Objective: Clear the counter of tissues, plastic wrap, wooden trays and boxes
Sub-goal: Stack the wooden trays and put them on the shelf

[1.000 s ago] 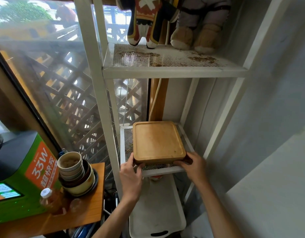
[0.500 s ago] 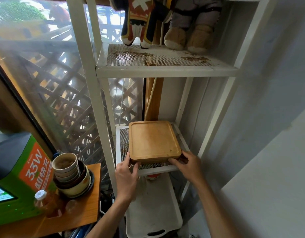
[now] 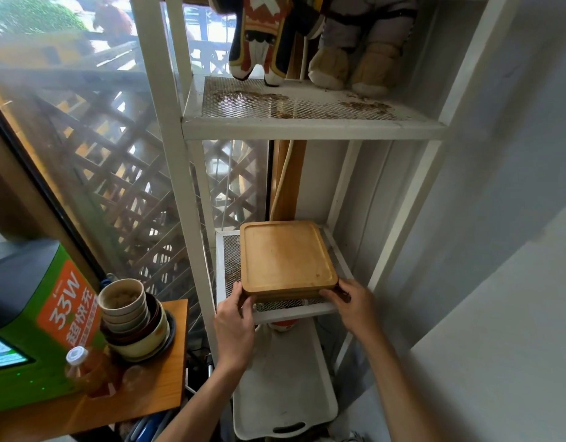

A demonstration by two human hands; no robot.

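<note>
We have both hands on the near edge of the stack of wooden trays (image 3: 286,256), which sits on the lower mesh shelf (image 3: 225,253) of the white rack (image 3: 166,154), straight ahead of us and slightly above our wrists. Our left hand (image 3: 233,327) takes the near left corner, fingers curled around and under it with the thumb lying along the side. Our right hand (image 3: 355,306) grips the near right corner in the same way, fingertips tucked beneath the edge. The two hands sit about equally close to the stack, one at each front corner.

The top tray is close to square, so it has no marked long axis; its sides run roughly parallel to the shelf edges, and the stack lies toward the right of the shelf, leaving a strip of bare mesh on its left. The near edge sits just back from the shelf's front rail. We judge the next move to turn on depth: the stack either slides further back, away from us, or our hands let go where it lies.

How many trays make up the stack is hard to say, since our fingers and the shadow under the top tray cover the lower layers. Whether the far edge touches the rack's back is hidden behind the stack. The counter (image 3: 141,390) at our left carries stacked bowls (image 3: 131,317) and a bottle (image 3: 83,368), and its near end is cut off.
</note>
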